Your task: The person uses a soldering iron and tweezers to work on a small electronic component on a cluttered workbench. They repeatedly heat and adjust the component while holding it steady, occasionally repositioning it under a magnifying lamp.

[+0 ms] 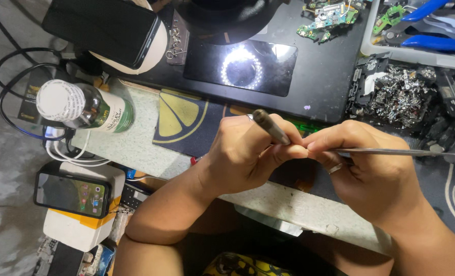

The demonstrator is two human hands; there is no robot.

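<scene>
Metal tweezers pinched in right hand, left hand gripping brown tool

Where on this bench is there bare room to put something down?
Bare room: the speckled bench top between the green bottle and the lemon-print mat, and the dark mat right of the lit phone. It is crowded around the pile of metal scraps, the tray of pliers and the cables.
</scene>
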